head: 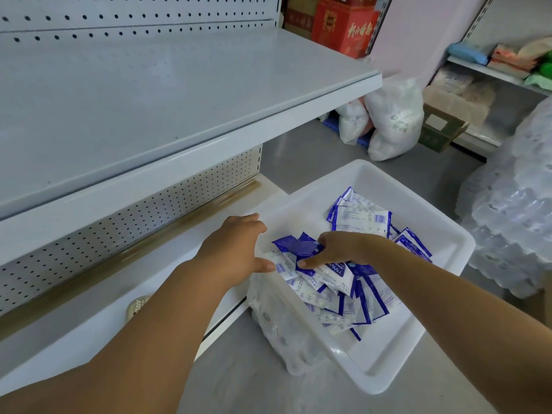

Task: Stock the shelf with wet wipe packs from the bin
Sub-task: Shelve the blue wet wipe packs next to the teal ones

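The right hand point(340, 248) pinches a blue wet wipe pack point(295, 245) at its nine o'clock, inside the white bin point(448, 234). The left hand point(236, 249) rests relaxed on the rim. A lower pack point(336, 268) reads "75%".

Bright, even, cool indoor light, seemingly from overhead; no hard shadows. Top of the shelf point(149, 94) carries a pale bluish sheen, with a thin highlight along its front lip. White bin point(373, 180) nearly blown out, wall detail faint. Soft shade under the shelf, across the perforated panel point(134, 222). Strong wide-angle bend: shelf edges curve, forearms stretch at the near corners. Far red boxes point(343, 25) and goods at far right soft, smeared. Print on the packs point(358, 219) mid-frame fairly sharp.
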The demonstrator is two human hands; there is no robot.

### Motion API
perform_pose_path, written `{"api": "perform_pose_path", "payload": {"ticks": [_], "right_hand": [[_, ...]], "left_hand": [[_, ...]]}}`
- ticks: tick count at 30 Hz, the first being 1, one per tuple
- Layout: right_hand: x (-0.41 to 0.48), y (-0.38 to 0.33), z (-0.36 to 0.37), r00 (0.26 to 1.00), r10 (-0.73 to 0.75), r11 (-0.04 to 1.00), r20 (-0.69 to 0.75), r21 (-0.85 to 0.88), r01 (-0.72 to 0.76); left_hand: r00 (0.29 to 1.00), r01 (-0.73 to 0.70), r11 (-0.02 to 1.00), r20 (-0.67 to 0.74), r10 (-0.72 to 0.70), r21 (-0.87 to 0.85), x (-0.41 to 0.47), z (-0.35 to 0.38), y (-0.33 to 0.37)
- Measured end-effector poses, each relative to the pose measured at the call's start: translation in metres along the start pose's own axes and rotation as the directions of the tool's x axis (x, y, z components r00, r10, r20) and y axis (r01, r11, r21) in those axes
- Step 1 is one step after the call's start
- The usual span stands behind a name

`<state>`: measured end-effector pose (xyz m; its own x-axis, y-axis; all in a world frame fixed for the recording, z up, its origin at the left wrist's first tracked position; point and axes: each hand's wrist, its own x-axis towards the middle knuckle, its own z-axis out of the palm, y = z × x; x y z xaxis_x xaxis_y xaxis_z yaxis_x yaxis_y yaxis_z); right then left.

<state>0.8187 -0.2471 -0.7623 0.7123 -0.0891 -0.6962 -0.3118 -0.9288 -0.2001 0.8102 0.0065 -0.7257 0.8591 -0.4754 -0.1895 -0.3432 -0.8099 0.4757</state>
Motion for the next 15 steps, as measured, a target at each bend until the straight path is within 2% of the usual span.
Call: {"api": "perform_pose_path", "payload": {"ticks": [5,8,12,15], "right_hand": [[0.000,-0.006,0.006,0.996,-0.043,0.999,-0.079,0.030,0.045],[-0.005,-0.007,0.005,0.980,-0.075,0.988,-0.186,0.117,0.098],[-0.015,-0.006,-0.002,0.917,-0.031,0.961,-0.398,0.241,0.136],[-0.041,-0.012,-0.015,0.835,0.027,0.856,-0.549,0.444,0.264]], "left_hand": [[1.000,0.005,1.000,-0.005,-0.005,-0.027,-0.004,-0.002,0.000],[0.999,0.031,0.996,-0.019,-0.033,-0.086,-0.008,-0.002,-0.001],[0.989,0.066,0.959,-0.113,-0.101,-0.275,-0.013,-0.002,0.000],[0.975,0.062,0.877,-0.158,-0.155,-0.476,-0.016,-0.007,0.009]]}}
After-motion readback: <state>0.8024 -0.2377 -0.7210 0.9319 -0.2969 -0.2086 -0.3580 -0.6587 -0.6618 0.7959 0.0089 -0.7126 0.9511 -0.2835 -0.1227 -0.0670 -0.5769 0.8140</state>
